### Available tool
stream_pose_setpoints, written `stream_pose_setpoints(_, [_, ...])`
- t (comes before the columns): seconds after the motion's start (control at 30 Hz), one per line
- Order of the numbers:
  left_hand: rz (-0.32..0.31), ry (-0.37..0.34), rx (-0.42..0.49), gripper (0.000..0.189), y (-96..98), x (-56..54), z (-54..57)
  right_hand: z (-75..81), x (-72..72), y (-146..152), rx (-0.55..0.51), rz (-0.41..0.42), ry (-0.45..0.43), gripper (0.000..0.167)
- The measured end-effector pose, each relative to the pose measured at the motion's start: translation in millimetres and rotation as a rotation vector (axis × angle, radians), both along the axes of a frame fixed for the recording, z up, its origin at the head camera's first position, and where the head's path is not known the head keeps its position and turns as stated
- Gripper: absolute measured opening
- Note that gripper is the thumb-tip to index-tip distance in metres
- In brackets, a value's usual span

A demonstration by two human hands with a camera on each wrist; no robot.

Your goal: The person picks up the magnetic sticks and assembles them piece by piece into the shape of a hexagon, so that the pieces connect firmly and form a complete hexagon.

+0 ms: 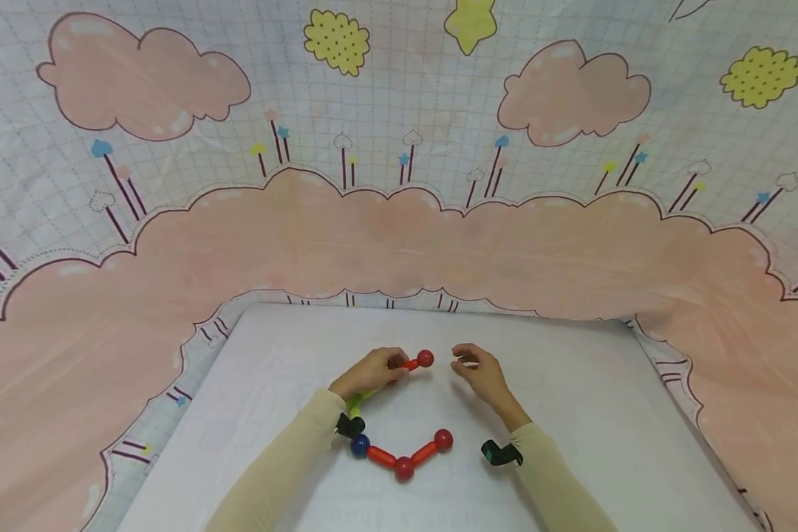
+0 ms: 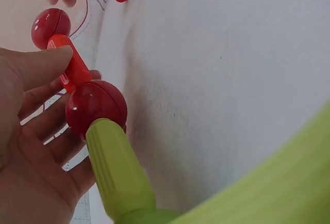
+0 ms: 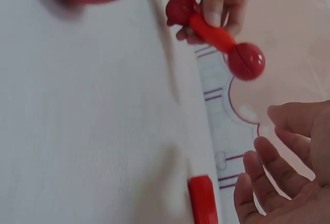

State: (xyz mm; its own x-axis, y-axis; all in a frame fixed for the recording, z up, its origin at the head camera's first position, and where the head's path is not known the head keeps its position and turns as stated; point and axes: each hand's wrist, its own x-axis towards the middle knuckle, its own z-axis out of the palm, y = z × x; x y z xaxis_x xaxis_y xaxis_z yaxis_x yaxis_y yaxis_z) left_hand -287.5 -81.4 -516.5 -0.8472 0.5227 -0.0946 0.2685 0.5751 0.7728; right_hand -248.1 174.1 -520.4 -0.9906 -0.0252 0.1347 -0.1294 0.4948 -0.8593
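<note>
My left hand (image 1: 375, 371) pinches a red rod (image 2: 76, 65) between thumb and fingers. The rod joins a red ball (image 1: 425, 358) at its free end to another red ball (image 2: 96, 106) beside the fingers. From that second ball a green rod (image 2: 119, 168) runs back toward the left wrist. My right hand (image 1: 484, 377) is a short way right of the end ball, fingers apart and loosely bent, holding nothing. In the right wrist view its palm (image 3: 289, 208) faces the ball across a gap.
Nearer me on the white table (image 1: 572, 414), the construction piece goes on through a blue ball (image 1: 360, 445), red rods (image 1: 381, 457) and red balls (image 1: 403, 468). A loose red rod (image 3: 203, 201) lies on the table near the right hand. A patterned cloth (image 1: 399, 236) hangs behind.
</note>
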Motion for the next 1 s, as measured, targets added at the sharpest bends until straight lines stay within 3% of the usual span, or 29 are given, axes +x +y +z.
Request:
stream_pose_setpoints(0.33, [-0.032,-0.011,-0.041,0.039,-2.2,-5.0,-0.4,-6.1,-0.1,28.3,0.142,-0.055,-0.039,0.030])
stream_pose_setpoints(0.63, [-0.034,-0.037,-0.124,0.031,-7.4,-12.6,1.4,-9.5,-1.7,34.9,0.273,-0.065,-0.100,0.034])
stream_pose_setpoints(0.87, [-0.043,-0.038,-0.149,0.030,-9.5,-14.0,3.3,-17.5,-4.5,36.3,0.306,-0.055,-0.177,0.030])
stream_pose_setpoints(1.0, [-0.053,-0.027,-0.151,0.030,-10.4,-12.9,5.7,-20.3,-5.9,37.0,0.337,-0.045,-0.144,0.026])
